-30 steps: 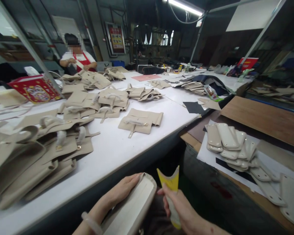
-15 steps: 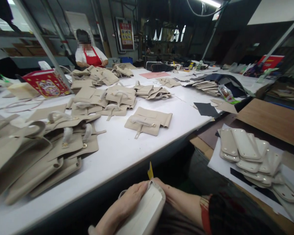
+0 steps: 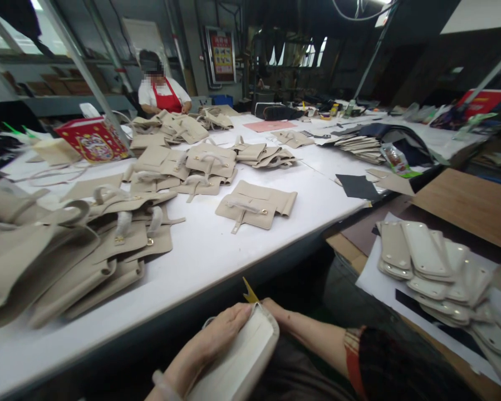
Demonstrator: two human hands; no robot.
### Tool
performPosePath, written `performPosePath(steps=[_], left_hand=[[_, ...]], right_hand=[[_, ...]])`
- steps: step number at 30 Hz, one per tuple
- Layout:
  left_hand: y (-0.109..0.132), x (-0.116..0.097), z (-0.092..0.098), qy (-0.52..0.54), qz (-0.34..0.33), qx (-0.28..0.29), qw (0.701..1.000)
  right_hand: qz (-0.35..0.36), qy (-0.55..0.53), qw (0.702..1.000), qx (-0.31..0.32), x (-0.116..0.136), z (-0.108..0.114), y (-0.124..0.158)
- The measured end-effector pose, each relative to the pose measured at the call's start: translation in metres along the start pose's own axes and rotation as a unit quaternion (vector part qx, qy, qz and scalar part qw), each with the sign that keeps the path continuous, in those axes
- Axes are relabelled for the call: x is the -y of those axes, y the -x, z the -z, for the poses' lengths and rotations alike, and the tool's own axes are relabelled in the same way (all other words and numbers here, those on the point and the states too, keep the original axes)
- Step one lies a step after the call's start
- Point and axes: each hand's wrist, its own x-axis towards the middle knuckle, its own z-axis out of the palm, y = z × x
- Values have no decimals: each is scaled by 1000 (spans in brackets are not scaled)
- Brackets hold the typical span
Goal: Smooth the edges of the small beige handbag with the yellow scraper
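At the bottom centre, my left hand [image 3: 223,334] is closed along the left side of a cream bag piece [image 3: 250,348] with a stitched, rounded end and a pale inner face. My right hand [image 3: 278,316] is at the far end of that piece, its fingers mostly hidden behind it. A yellow tool with a forked tip [image 3: 249,291] sticks up there between my hands, seemingly in my right hand; its lower part is out of sight. Part of a clear loop shows beside my left hand, and a pale band circles my left wrist.
Beige bag pieces with wrapped handles [image 3: 129,239] cover the white table's [image 3: 217,262] left side; a single one [image 3: 256,203] lies mid-table. Stacked cream panels [image 3: 428,250] lie on the right, near a brown board [image 3: 467,206]. A person in a red apron [image 3: 167,97] works across the table.
The yellow tip has tilted left and now shows two prongs where one narrow point showed before. My hands and the bag piece have shifted slightly left; the camera view has turned a little.
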Motion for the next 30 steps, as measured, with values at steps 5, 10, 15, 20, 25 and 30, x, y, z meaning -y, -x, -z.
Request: performPosePath(steps=[5, 10, 15, 20, 25, 30], left_hand=[[1, -1, 5, -7, -3, 7, 1000], [-8, 15, 7, 57, -1, -5, 998], [-12, 14, 2, 43, 25, -73, 996], [-8, 5, -1, 24, 46, -105, 993], [-7, 7, -4, 17, 45, -110, 993], [-7, 8, -8, 27, 29, -113, 993]], right_hand=[[47, 107, 992, -52, 3, 74, 24], [6, 176, 972, 156, 29, 129, 50], [91, 382, 883, 257, 61, 116, 36], [246, 503, 820, 119, 89, 109, 16], [354, 612, 704, 70, 113, 98, 4], [389, 646, 648, 104, 125, 74, -9]])
